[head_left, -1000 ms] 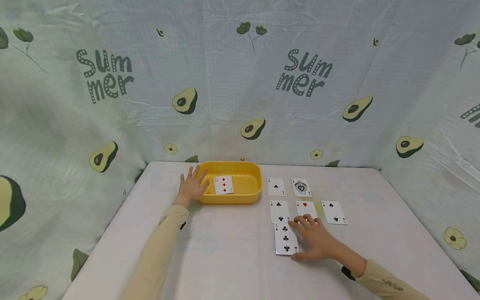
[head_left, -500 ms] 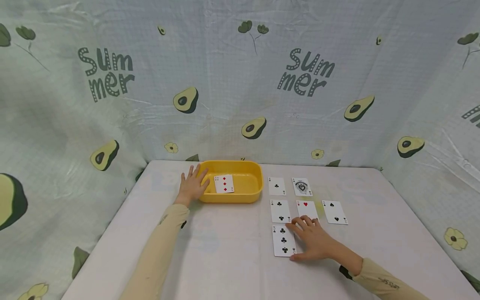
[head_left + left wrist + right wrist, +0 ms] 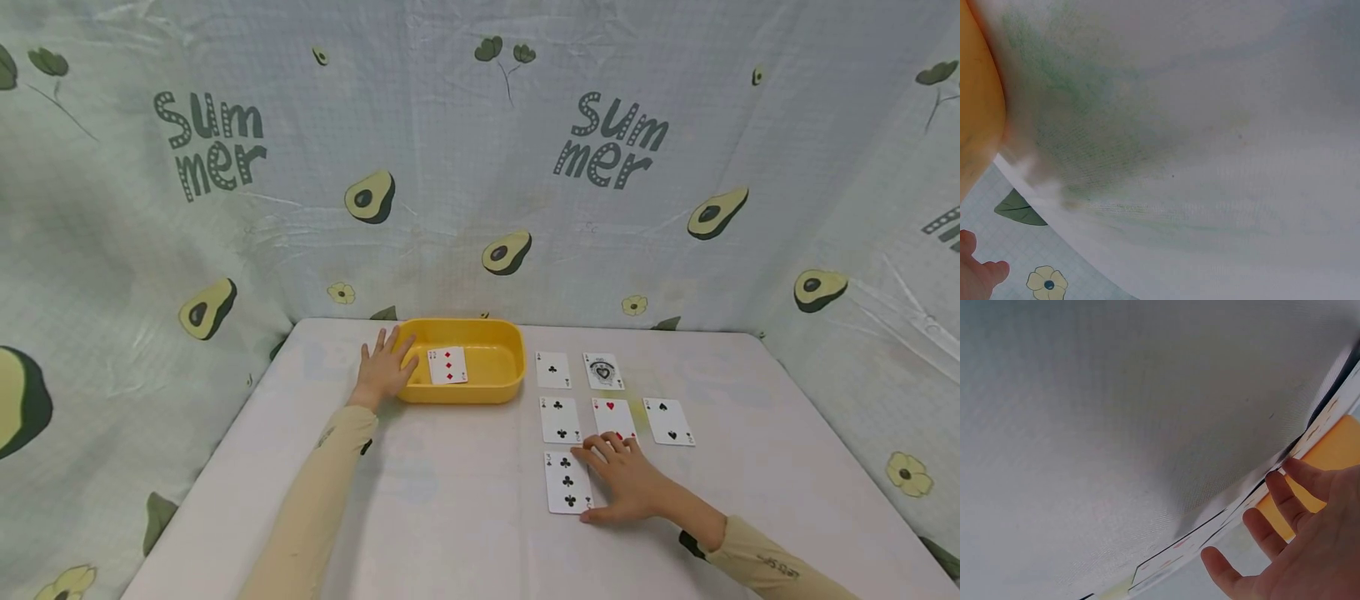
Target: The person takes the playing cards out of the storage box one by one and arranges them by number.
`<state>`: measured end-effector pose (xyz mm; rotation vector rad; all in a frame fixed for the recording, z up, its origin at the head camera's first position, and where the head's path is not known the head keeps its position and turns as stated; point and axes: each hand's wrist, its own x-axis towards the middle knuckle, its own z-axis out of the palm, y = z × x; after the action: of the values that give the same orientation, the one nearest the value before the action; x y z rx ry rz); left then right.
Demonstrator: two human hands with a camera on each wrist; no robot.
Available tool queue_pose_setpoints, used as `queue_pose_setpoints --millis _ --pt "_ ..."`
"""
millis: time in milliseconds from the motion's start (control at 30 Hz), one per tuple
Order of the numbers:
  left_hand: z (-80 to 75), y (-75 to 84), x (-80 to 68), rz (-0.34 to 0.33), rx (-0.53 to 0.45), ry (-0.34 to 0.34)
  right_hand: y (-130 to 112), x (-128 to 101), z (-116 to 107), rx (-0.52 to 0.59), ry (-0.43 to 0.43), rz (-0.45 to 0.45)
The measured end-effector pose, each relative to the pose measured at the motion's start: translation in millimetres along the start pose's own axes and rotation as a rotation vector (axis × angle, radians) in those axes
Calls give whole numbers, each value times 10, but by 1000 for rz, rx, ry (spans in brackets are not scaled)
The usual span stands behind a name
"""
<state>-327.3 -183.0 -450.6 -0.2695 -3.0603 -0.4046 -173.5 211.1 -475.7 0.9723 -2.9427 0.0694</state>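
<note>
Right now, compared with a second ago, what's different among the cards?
The three of clubs has slid slightly toward the camera and left, leaving a gap below the two of clubs. The right hand shifted slightly with it, still touching its edges. The left hand stays at the yellow tray; the other cards lie as before.

Booth [image 3: 885, 192] of avocado-print cloth [image 3: 442, 125]
</note>
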Motion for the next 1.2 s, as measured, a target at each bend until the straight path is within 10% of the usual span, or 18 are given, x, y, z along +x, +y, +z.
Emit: queue_pose_setpoints --millis 1200 --pt "4 2 3 -5 1 -6 12 368 -266 29 75 1"
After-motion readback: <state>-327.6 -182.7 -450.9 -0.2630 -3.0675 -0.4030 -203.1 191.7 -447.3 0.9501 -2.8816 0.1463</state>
